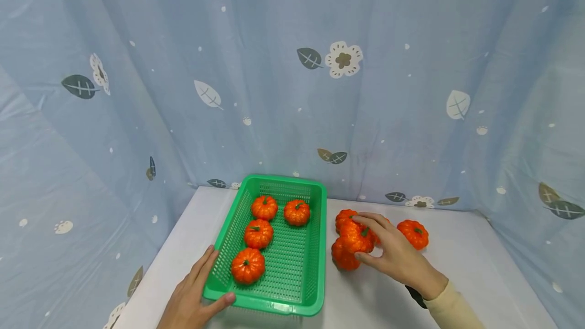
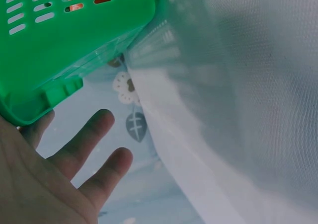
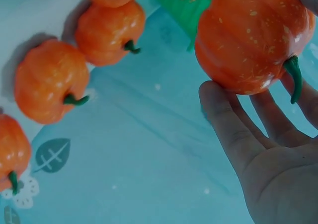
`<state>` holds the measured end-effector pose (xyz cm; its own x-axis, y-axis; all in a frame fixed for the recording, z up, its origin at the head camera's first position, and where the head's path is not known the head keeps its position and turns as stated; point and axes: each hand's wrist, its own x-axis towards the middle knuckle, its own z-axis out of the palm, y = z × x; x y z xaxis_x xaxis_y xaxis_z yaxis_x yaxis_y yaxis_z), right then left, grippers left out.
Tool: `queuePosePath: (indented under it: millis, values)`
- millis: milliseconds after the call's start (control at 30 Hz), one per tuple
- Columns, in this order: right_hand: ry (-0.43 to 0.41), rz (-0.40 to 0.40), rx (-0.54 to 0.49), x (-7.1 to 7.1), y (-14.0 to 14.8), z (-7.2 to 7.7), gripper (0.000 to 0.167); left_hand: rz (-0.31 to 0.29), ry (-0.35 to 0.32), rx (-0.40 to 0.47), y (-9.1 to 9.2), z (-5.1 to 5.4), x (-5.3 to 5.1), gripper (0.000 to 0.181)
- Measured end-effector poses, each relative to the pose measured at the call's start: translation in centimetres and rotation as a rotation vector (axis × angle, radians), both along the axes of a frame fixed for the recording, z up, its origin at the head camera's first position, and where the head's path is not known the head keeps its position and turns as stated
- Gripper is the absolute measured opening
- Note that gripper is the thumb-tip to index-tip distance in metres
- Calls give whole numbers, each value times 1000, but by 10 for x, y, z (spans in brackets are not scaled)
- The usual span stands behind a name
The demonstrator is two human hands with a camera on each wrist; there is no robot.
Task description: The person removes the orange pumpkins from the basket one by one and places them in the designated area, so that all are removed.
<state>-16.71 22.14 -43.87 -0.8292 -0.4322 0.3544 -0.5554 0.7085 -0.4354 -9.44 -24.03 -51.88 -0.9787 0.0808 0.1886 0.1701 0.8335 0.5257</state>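
Observation:
My right hand (image 1: 397, 253) pinches a small orange pumpkin (image 1: 355, 237) with a green stem between its thumb and fingers. In the right wrist view this held pumpkin (image 3: 251, 40) is raised clear of the other pumpkins. Around it on the table are a pumpkin (image 1: 345, 256) in front, another pumpkin (image 1: 344, 217) behind, one partly hidden by the hand, and a pumpkin (image 1: 413, 234) to the right. My left hand (image 1: 192, 291) rests against the near left corner of a green basket (image 1: 322, 248), its fingers extended. Several pumpkins lie in the basket, including one pumpkin (image 1: 248, 266) near the front.
The white table (image 1: 461, 263) ends at a blue curtain (image 1: 274, 90) printed with leaves and flowers, which rises behind and at both sides. Inside the basket, bare perforated floor (image 1: 288, 263) shows at the right front.

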Motion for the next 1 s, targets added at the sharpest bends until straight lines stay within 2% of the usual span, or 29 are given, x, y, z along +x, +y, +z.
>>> queuePosePath:
  millis: [433, 733, 1000]
  values:
    - [4, -72, 22, 7, 30, -11, 76, -6, 19, -6, 1, -1, 0, 96]
    - [-44, -106, 20, 8, 39, -17, 76, -3, 18, -6, 1, 1, 0, 96]
    - [-4, -125, 63, 9, 47, -27, 77, 4, 17, -20, -1, -3, -1, 97]
